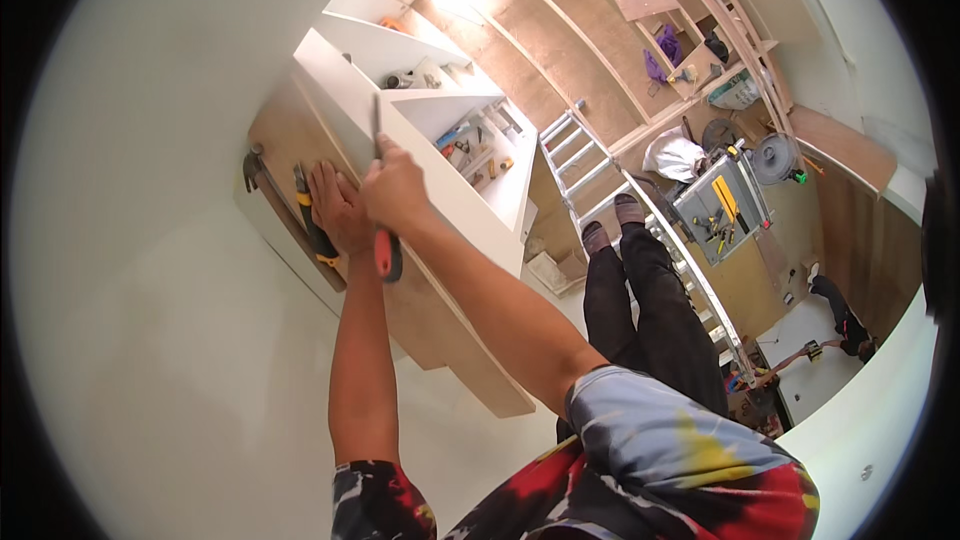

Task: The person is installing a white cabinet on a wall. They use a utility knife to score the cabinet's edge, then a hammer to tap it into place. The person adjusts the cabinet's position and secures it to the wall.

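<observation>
My right hand (397, 185) is closed round a long narrow file (387, 258), or a similar tool. Its red-and-black handle sticks out below my fist and its grey blade above it. Next to it, my left hand (340, 208) lies with fingers stretched on a brown wooden board (290, 120); the thumb side is partly hidden by my right wrist. A yellow-and-black hand tool (316, 225) rests on the board beside my left fingers. Further left lies a hammer (254, 168), its handle along the board's edge. The board runs alongside a white cabinet (440, 195).
Open cabinet compartments (478, 152) hold several tools. A metal ladder (585, 165) stands below, my feet near its rungs. On the floor are a table saw (722, 208), a white sack (672, 155) and a wooden frame (580, 15). Another person (848, 325) is at lower right.
</observation>
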Demonstrator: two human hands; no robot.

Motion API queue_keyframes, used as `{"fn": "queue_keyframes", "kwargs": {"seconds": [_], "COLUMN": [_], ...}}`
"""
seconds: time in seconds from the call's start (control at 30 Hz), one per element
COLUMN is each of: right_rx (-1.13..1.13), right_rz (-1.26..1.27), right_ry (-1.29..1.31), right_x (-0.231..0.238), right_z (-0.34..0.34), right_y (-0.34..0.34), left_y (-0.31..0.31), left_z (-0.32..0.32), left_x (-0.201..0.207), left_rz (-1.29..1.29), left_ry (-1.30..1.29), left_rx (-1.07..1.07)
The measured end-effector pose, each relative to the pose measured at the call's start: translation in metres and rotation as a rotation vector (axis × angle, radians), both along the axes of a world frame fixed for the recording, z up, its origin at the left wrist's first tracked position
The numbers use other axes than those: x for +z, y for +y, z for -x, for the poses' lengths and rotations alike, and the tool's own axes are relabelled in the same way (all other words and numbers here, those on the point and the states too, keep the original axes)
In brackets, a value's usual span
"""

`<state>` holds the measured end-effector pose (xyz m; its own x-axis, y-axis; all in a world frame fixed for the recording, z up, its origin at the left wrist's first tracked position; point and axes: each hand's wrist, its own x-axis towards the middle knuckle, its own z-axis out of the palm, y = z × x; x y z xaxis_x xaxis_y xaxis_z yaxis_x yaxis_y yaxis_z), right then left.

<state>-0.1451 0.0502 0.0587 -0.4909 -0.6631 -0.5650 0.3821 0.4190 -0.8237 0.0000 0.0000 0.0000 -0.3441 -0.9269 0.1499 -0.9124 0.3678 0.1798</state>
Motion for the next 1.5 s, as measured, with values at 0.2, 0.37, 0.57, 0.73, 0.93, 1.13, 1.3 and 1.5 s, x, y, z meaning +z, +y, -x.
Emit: {"fn": "queue_keyframes", "kwargs": {"seconds": [0.2, 0.37, 0.57, 0.73, 0.93, 1.13, 1.3, 1.5], "right_rx": [0.062, -0.014, 0.047, 0.051, 0.194, 0.515, 0.565, 0.514], "right_rz": [0.065, 0.055, -0.074, -0.075, 0.09, 0.112, 0.017, 0.159], "right_ry": [-0.011, 0.183, -0.102, 0.025, 0.162, 0.096, -0.049, 0.182], "right_x": [0.016, 0.016, -0.003, 0.0, 0.018, 0.03, 0.02, -0.003], "right_z": [-0.01, -0.008, 0.018, 0.0, -0.004, -0.092, -0.151, -0.169], "right_y": [0.02, 0.028, 0.052, 0.086, 0.215, 0.31, 0.267, 0.196], "left_y": [0.007, -0.005, -0.001, 0.002, 0.001, -0.002, -0.001, -0.009], "left_z": [0.004, 0.016, 0.025, 0.027, 0.025, 0.026, 0.024, 0.021], "left_x": [0.003, 0.003, 0.007, 0.01, 0.013, 0.017, 0.019, 0.008], "left_rz": [0.063, 0.112, 0.129, 0.104, 0.196, 0.217, 0.094, 0.19], "left_ry": [-0.017, 0.019, 0.048, 0.015, 0.05, 0.11, 0.027, 0.071], "left_rx": [-0.007, -0.031, -0.046, -0.04, -0.123, -0.194, -0.125, -0.152]}}
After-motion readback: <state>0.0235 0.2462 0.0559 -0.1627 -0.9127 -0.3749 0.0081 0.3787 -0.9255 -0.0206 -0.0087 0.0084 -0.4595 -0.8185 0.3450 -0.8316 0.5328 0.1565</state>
